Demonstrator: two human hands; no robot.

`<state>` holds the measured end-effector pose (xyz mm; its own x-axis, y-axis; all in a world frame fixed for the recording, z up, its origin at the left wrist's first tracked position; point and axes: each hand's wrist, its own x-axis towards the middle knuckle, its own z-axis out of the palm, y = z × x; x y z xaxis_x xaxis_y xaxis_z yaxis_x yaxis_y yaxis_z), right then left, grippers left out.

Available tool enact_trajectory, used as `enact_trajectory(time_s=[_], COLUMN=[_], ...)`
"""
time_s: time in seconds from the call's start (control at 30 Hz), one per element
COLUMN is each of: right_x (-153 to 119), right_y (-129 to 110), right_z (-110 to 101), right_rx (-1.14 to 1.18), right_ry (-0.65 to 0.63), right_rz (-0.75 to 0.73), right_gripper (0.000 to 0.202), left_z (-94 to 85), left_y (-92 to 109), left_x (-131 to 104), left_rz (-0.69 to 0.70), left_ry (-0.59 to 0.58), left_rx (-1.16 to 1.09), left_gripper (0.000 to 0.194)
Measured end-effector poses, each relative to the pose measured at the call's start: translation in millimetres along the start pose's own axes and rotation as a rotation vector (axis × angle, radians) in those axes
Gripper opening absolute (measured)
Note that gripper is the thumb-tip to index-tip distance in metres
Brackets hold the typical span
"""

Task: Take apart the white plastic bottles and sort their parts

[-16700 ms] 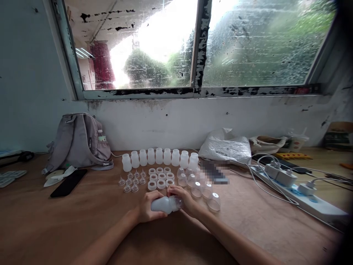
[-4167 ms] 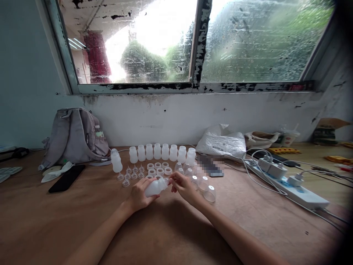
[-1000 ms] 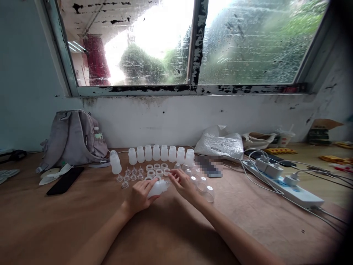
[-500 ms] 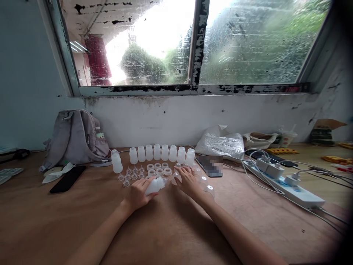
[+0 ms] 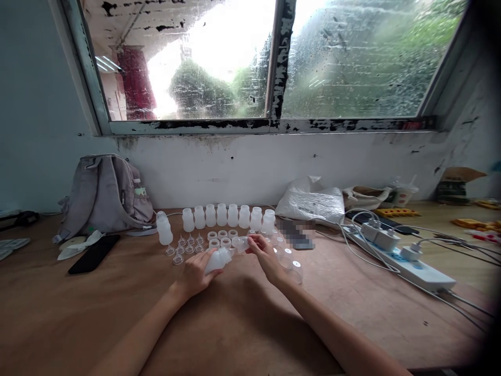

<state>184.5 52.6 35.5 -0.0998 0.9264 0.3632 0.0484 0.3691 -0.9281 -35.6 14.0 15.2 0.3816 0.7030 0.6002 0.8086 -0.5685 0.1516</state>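
Note:
My left hand (image 5: 199, 270) is wrapped round a white baby bottle (image 5: 214, 262), which tilts with its teat end to the right. In my right hand (image 5: 263, 255) a clear bottle cap (image 5: 241, 244) is pinched, its open side close to the teat; whether they touch I cannot tell. Just beyond lie several white collar rings (image 5: 226, 243), and to their left several clear teats (image 5: 190, 249). A row of open white bottle bodies (image 5: 221, 214) stands behind. Clear domed caps (image 5: 296, 268) sit right of my right hand. One assembled bottle (image 5: 164, 228) stands at the left of the row.
At the left are a grey backpack (image 5: 105, 196) and a black phone (image 5: 94, 254). A partly blurred phone (image 5: 299, 236) lies behind the caps, with a silvery plastic bag (image 5: 313, 201) beyond. To the right, a white power strip (image 5: 422, 274) trails cables. A window is above.
My right hand has picked up a clear cap from the table and turned it toward the bottle's teat end. The left hand still holds the bottle in nearly the same place.

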Motion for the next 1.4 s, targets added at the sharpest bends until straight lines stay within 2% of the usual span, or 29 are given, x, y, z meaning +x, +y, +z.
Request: enact_trajectory(time_s=[0.27,0.5,1.0,1.1,1.23,1.4], right_x=[-10.3,-12.2,-12.6,-13.6,-14.0,-11.7], right_y=[3.3,3.8,2.7,5.6,7.8,8.5], right_z=[14.1,15.9,14.5,15.1,15.3,11.9], right_rx=[0.016,0.037,0.111,0.107,0.091,0.021], right_ry=[-0.124,-0.137,-0.188,-0.188,-0.201,-0.265], right_rz=[0.012,0.055,0.042,0.035,0.008,-0.031], right_gripper=[0.034,0.035,0.033,0.032,0.029,0.027], left_z=[-1.4,-1.3,-2.1,0.3,6.8,10.2], left_y=[5.0,7.2,8.4,8.8,8.8,8.5], left_x=[-0.8,-1.0,-1.6,-2.0,-2.6,-2.2], left_rz=[0.025,0.026,-0.030,-0.033,-0.028,-0.027], left_ry=[-0.077,-0.054,-0.076,-0.085,-0.035,-0.025], left_rx=[-0.062,-0.076,-0.148,-0.182,-0.233,-0.260], left_gripper=[0.050,0.048,0.047,0.046,0.045,0.043])
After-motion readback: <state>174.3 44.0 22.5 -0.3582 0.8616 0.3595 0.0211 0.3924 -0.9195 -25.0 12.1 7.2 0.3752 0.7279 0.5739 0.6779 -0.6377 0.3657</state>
